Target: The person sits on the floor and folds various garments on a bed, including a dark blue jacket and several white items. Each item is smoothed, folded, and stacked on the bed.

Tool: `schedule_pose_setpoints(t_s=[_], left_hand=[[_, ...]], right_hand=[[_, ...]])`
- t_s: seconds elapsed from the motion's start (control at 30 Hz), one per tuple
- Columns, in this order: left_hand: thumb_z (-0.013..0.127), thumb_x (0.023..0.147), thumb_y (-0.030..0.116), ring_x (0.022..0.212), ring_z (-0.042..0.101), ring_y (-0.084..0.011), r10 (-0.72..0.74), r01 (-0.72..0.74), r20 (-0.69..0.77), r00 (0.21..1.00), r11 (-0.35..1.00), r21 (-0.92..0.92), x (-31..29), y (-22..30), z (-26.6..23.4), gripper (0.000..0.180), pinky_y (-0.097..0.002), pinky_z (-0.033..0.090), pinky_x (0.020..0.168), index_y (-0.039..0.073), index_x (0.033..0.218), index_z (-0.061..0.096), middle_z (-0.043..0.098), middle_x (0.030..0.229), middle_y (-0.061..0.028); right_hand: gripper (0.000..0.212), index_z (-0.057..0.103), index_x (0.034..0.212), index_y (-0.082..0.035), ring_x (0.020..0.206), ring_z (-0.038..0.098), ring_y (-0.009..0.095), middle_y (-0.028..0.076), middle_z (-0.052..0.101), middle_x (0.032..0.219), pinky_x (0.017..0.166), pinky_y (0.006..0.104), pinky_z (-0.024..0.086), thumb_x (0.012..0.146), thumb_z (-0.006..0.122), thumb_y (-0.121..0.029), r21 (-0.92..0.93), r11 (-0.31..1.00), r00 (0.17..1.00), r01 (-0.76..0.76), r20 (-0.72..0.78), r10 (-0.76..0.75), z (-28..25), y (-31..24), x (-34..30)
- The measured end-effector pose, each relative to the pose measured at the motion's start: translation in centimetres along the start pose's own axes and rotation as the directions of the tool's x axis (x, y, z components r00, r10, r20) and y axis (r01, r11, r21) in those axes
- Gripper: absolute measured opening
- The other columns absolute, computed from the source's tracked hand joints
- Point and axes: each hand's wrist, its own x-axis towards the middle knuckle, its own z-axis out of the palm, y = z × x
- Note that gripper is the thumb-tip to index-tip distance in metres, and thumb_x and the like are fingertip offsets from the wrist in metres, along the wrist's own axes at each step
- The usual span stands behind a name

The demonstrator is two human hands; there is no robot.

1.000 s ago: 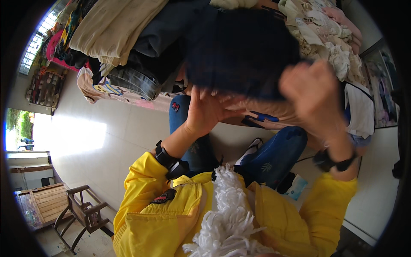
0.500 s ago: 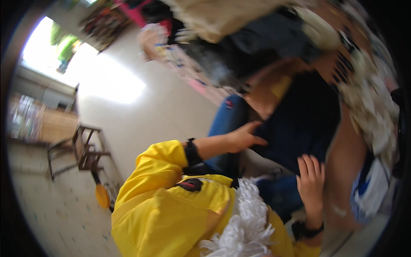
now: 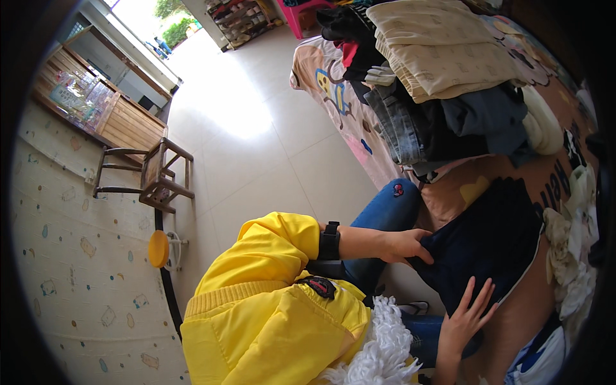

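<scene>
A dark navy garment point(image 3: 487, 231) with a thin pale line along its right edge lies on the cloth-covered surface in front of me. At its near left corner, my left hand point(image 3: 405, 246) pinches the edge between thumb and fingers. My right hand point(image 3: 463, 324) rests on the near edge, its fingers spread over the fabric. What kind of garment this is, I cannot tell. Just beyond it stands a pile of folded clothes, with cream patterned clothing point(image 3: 443, 48) on top and jeans point(image 3: 393, 122) lower down.
Crumpled white clothing point(image 3: 574, 250) lies to the right of the garment, and a blue and white piece point(image 3: 542, 353) sits near right. The patterned cover point(image 3: 359, 128) hangs over the surface's left side. A wooden chair point(image 3: 157, 173) and a yellow-topped stool point(image 3: 158, 249) stand at left.
The view has swung, so the whole scene sits lower and further right. My left hand still grips the garment's corner. The fingers of my right hand have spread wider on the cloth.
</scene>
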Motion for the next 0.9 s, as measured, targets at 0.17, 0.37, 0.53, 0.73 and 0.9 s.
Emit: schedule_pose_setpoints(t_s=[0.17, 0.37, 0.53, 0.73, 0.9], left_hand=[[0.074, 0.080, 0.010, 0.140, 0.029, -0.0292, -0.008, 0.008, 0.008, 1.000, 1.000, -0.007, -0.8, 0.2, 0.0, 0.097, -0.0452, 0.032, 0.112, 0.013, 0.154, 0.012, 0.024, 0.154, -0.0130], [0.070, 0.081, 0.007, 0.146, 0.014, -0.0241, 0.254, -0.283, 0.198, 0.947, 0.950, 0.131, -1.5, -0.1, -0.8, 0.098, -0.0397, 0.029, 0.113, 0.014, 0.154, 0.005, 0.013, 0.158, -0.0117], [0.070, 0.085, 0.018, 0.108, 0.050, -0.0166, 0.568, -0.653, 0.331, 0.754, 0.586, 0.479, -0.8, 2.0, -2.4, 0.072, -0.0296, 0.045, 0.084, 0.011, 0.147, 0.033, 0.050, 0.121, -0.0100], [0.069, 0.088, 0.024, 0.127, 0.043, -0.0265, 0.797, -0.896, 0.495, 0.347, 0.125, 0.425, 2.7, 5.7, -0.5, 0.035, -0.0383, 0.032, 0.109, 0.010, 0.119, 0.064, 0.054, 0.127, -0.0102], [0.050, 0.101, 0.015, 0.110, 0.061, -0.0242, 0.394, -0.735, 0.751, 0.530, 0.655, 0.174, 7.6, 6.4, 1.1, 0.027, -0.0344, 0.044, 0.101, -0.002, 0.116, 0.064, 0.067, 0.111, -0.0125]], right_hand=[[0.060, 0.040, 0.145, -0.008, 0.140, 0.035, 0.035, 0.019, 0.036, 0.150, 0.116, 0.0549, 0.021, 0.089, 0.052, 0.008, -0.090, 0.989, 0.993, 0.113, -0.035, -0.116, 1.5, 1.0, -0.3], [0.064, 0.047, 0.139, -0.003, 0.135, 0.040, 0.036, 0.022, 0.047, 0.141, 0.114, 0.0464, 0.030, 0.078, 0.040, 0.017, 0.275, 0.955, 0.974, 0.112, 0.160, -0.160, -1.9, 1.5, -1.0], [0.068, 0.056, 0.128, 0.005, 0.121, 0.054, 0.042, 0.028, 0.057, 0.127, 0.107, 0.0434, 0.039, 0.066, 0.034, 0.023, 0.557, 0.827, 0.964, 0.077, 0.170, -0.204, -5.9, 1.8, -0.4], [0.059, 0.058, 0.125, 0.006, 0.120, 0.057, 0.036, 0.026, 0.060, 0.123, 0.107, 0.0391, 0.040, 0.069, 0.042, 0.017, 0.712, 0.702, 0.912, 0.008, 0.284, -0.298, -8.1, 2.3, 1.0], [0.052, 0.061, 0.116, 0.009, 0.101, 0.066, 0.033, 0.028, 0.065, 0.109, 0.091, 0.0328, 0.049, 0.066, 0.051, 0.009, 0.844, 0.535, 0.841, -0.042, 0.319, -0.437, -7.1, 6.3, 2.8]])
